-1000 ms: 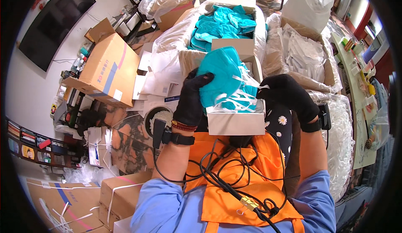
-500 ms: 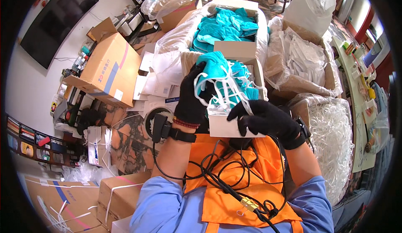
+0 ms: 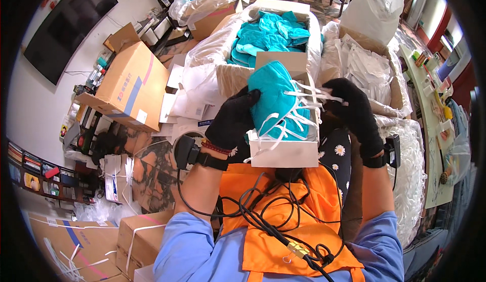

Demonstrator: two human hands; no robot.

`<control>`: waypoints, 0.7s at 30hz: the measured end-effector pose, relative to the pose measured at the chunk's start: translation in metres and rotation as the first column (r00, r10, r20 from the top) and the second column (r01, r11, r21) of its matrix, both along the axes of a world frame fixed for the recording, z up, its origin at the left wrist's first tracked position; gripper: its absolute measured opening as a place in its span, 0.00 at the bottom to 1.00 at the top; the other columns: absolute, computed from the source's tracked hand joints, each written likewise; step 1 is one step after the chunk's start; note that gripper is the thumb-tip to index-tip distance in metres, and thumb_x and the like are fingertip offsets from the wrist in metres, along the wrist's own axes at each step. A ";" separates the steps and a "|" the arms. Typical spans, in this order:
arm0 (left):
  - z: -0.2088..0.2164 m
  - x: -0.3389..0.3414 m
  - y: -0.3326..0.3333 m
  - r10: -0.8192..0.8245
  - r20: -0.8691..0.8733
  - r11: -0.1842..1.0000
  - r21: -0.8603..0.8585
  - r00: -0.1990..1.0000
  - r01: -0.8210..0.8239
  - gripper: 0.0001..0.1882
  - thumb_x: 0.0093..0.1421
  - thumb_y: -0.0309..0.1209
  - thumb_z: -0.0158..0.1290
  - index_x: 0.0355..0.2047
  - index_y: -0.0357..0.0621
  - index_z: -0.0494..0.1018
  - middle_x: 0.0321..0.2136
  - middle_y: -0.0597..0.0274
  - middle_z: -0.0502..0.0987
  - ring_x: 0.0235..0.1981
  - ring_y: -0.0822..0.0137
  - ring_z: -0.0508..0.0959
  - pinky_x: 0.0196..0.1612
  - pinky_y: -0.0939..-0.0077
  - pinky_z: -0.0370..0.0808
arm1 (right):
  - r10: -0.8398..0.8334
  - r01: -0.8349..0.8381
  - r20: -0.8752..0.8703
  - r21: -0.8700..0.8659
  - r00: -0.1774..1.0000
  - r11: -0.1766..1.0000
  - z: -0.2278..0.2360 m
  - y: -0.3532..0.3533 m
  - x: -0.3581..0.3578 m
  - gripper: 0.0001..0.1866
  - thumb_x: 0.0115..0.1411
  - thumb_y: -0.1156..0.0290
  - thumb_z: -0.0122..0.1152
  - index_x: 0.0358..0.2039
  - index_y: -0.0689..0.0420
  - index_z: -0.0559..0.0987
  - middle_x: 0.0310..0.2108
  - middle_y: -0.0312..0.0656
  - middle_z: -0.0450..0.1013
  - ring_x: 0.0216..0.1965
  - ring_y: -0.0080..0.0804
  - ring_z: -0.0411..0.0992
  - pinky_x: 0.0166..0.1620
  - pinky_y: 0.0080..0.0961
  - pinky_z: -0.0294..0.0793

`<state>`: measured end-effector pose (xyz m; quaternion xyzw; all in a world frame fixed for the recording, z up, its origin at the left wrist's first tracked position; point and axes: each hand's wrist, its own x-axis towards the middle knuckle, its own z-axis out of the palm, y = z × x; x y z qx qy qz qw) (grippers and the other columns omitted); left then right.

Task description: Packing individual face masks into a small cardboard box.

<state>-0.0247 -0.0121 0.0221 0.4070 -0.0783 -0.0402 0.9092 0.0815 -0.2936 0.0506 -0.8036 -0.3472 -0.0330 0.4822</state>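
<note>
My left hand (image 3: 230, 120), in a black glove, grips the left edge of a teal face mask (image 3: 272, 92). The mask is tilted upright above a small open white carton (image 3: 283, 154). My right hand (image 3: 353, 110), also gloved in black, is to the right of the carton with its fingers closed on the white ear straps (image 3: 315, 95), which stretch out from the mask. More straps hang over the carton's front. Further teal masks lie inside the carton, partly hidden behind the held one.
Beyond the carton stands a plastic-lined box (image 3: 225, 82) heaped with teal masks. To the right are a box of white packets (image 3: 372, 71) and a bag-lined box of white straps (image 3: 405, 180). A brown cardboard box (image 3: 134, 87) stands at left. Black cables (image 3: 263, 216) cross my orange apron.
My right hand has moved up and right, drawing the straps out sideways. The mask in my left hand has turned, with its teal face now showing, and sits slightly further right.
</note>
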 end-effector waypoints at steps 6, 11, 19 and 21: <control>-0.006 0.006 0.001 -0.010 0.019 0.985 0.172 1.000 0.006 0.21 0.66 0.31 0.45 0.57 0.37 0.63 0.49 0.57 0.73 0.48 0.69 0.74 0.55 0.72 0.70 | 0.193 -0.038 -0.329 0.424 0.924 0.905 0.007 0.004 0.007 0.28 0.57 0.73 0.60 0.58 0.58 0.67 0.51 0.44 0.71 0.49 0.30 0.70 0.55 0.27 0.68; -0.004 0.020 -0.010 -0.113 -0.108 0.976 0.172 0.988 0.130 0.23 0.63 0.33 0.49 0.56 0.37 0.63 0.48 0.57 0.73 0.46 0.69 0.75 0.53 0.74 0.70 | 0.367 -0.089 -0.736 0.389 0.569 0.917 -0.016 0.053 -0.014 0.21 0.55 0.61 0.64 0.45 0.62 0.77 0.36 0.38 0.76 0.37 0.23 0.73 0.44 0.20 0.71; -0.022 0.016 -0.005 -0.075 -0.084 0.812 0.573 0.994 0.110 0.18 0.58 0.33 0.57 0.48 0.40 0.72 0.36 0.66 0.77 0.34 0.76 0.77 0.36 0.78 0.77 | 0.218 0.118 -0.682 0.409 0.698 0.905 -0.018 0.054 -0.012 0.17 0.57 0.59 0.60 0.37 0.61 0.79 0.29 0.35 0.75 0.33 0.21 0.73 0.39 0.19 0.72; -0.019 0.018 -0.006 -0.030 -0.094 0.778 0.623 0.995 0.082 0.17 0.58 0.33 0.57 0.46 0.40 0.73 0.35 0.66 0.77 0.32 0.76 0.77 0.34 0.79 0.77 | 0.257 0.128 -0.696 0.449 0.670 0.884 -0.014 0.054 -0.011 0.17 0.58 0.59 0.60 0.38 0.61 0.79 0.29 0.35 0.76 0.33 0.21 0.73 0.40 0.21 0.73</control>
